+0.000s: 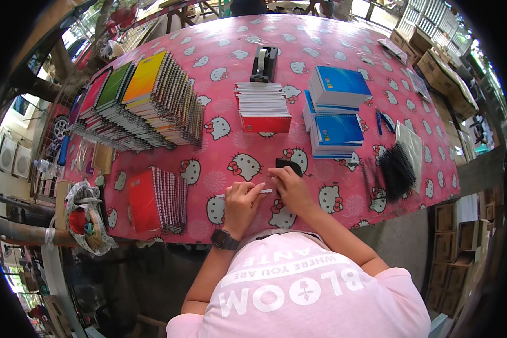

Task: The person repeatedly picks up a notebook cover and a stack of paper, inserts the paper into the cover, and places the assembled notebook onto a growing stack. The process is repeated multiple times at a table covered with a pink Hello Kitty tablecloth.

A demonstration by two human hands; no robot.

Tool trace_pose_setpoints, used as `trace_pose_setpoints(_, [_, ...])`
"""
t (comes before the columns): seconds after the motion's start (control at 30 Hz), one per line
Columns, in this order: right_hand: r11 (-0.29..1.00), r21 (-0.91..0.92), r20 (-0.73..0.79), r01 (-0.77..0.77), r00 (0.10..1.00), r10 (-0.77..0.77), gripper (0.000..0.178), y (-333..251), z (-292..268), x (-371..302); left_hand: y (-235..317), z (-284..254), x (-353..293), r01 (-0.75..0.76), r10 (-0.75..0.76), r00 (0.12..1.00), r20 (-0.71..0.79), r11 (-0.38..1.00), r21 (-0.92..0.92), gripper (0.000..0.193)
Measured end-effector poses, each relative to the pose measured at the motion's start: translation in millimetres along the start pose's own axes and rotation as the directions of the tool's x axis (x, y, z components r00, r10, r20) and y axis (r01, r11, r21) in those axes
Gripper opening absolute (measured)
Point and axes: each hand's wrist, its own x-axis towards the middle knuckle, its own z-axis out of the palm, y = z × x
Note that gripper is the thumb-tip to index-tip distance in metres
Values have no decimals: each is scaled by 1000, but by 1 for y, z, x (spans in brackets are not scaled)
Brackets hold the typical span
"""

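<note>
- left hand (242, 204): fingers closed on a thin white strip (266, 191), held roughly level above the near middle of the table; the strip projects on both sides of the fingers. its exact kind cannot be told.
- right hand (293, 188): fingers bent, tips drawn close together, just beside the left hand; whether anything is gripped cannot be told.
- black object (289, 165): directly beyond the right hand, partly covered by it.
- wristwatch (225, 239): dark, on the left wrist.
- red spiral notebooks (146, 201): grouped left of the left hand, near the table's front edge.
- red-covered booklets (266, 124): row with white page edges, beyond the hands.
- tape dispenser (263, 65): black, behind that row.
- blue-covered booklets (339, 129): stacked, beyond and right of the right hand.
- black spiral coils (397, 172): loose heap at right, beside clear plastic (409, 147).
- tall spiral notebook stacks (146, 79): yellow, green and red covers, far left.
- tablecloth (208, 160): pink, printed with white cat faces, under all stacks.
</note>
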Motion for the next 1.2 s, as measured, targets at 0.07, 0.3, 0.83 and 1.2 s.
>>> trace_pose_setpoints(0.07, [995, 93, 95, -28, 995, 20, 25, 2, -18, 1, -1, -1, 0, 8, -8, 1000, 0, 1000, -4, 24])
trace_pose_setpoints(0.3, [985, 159, 255, 59, 962, -99, 29, 8, -28, 4, -2, -3, 1, -19, 19, 999, 49, 1000, -16, 20])
trace_pose_setpoints(0.83, [996, 84, 402, 27, 914, -59, 29, -9, -35, 5, 14, -7, 8, 4, -1, 1000, 21, 988, -155, 22])
trace_pose_setpoints(1.2, [912, -282, 467, 298, 873, -141, 71, 37, -53, 18, 9, -13, 4, -66, 82, 986, 144, 991, -113, 27])
